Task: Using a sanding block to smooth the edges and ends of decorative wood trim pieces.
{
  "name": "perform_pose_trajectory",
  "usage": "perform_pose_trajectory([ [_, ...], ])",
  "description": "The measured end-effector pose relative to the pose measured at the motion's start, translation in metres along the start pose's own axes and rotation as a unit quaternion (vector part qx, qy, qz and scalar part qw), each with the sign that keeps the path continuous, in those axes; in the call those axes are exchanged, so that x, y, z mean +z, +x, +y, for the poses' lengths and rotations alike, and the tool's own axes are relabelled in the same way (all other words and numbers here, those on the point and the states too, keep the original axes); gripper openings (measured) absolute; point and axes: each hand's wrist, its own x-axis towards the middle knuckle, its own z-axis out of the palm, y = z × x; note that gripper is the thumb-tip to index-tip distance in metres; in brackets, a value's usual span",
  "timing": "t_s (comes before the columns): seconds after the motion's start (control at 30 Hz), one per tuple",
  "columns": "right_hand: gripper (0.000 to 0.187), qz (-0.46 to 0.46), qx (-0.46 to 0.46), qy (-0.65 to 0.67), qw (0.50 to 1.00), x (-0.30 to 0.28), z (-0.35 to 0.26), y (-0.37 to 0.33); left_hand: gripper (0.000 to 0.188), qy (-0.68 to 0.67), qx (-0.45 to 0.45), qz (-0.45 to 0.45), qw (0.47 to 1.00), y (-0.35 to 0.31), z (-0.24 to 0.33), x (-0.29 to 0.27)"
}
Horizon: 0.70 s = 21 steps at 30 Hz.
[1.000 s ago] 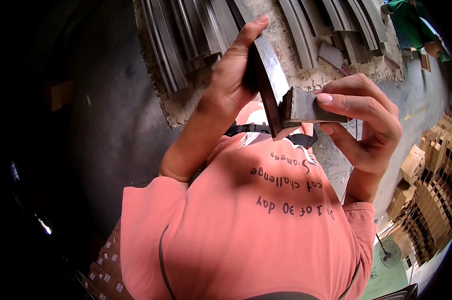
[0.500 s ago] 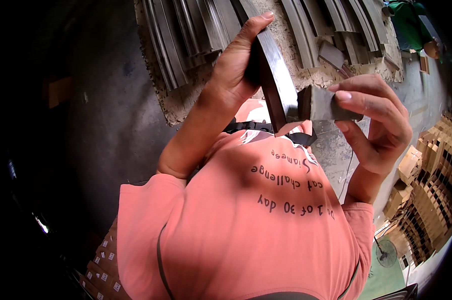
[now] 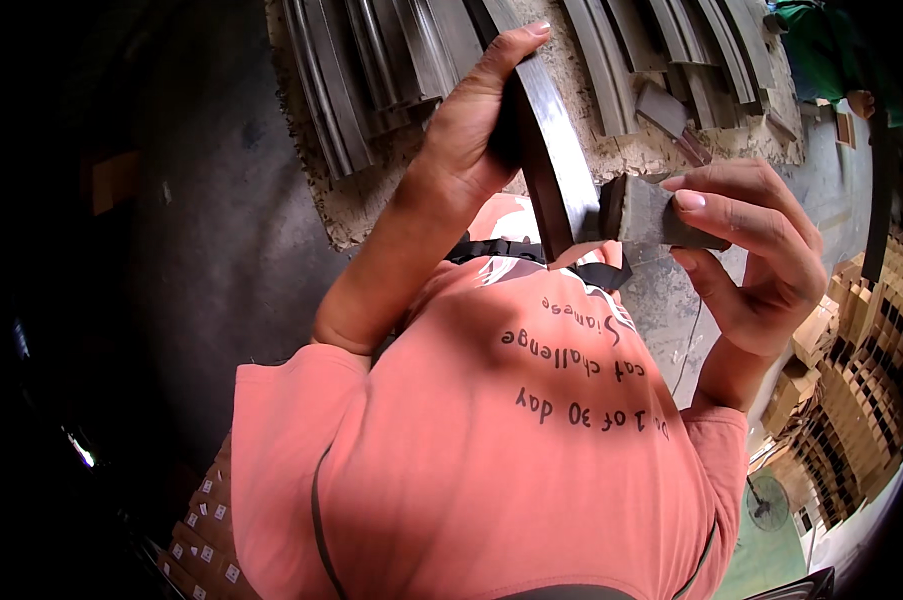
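Coral short-sleeved shirt [image 3: 491, 480], dark lettering [image 3: 571, 361], black strap [image 3: 486, 252]

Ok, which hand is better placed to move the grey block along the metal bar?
Your right hand, probably: it pinches the grey block near the lower end of the metal bar. Your left hand grips the bar higher up, so seems better suited to steadying it.

A shiny metal bar [image 3: 561, 150] is held slanted, a grey block [image 3: 645, 215] beside its near end.
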Motion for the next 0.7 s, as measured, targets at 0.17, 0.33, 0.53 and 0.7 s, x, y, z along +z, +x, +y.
perform_pose_trajectory([
  [0.17, 0.040, -0.005, 0.011, 0.001, 1.000, 0.007, -0.002, 0.005, 0.032, 0.003, 0.014, -0.003, 1.000, -0.001, 0.002, 0.002],
  [0.33, 0.042, -0.012, 0.019, -0.013, 1.000, -0.006, 0.000, 0.000, 0.031, -0.005, 0.000, -0.009, 1.000, 0.004, 0.003, -0.001],
  [0.53, 0.043, -0.013, -0.024, -0.002, 1.000, 0.005, 0.003, 0.007, 0.030, -0.012, -0.001, -0.005, 1.000, 0.006, 0.004, -0.005],
  [0.7, 0.041, -0.011, -0.019, -0.042, 0.999, -0.006, 0.000, 0.003, 0.031, -0.016, -0.015, 0.014, 1.000, 0.008, 0.002, -0.009],
])
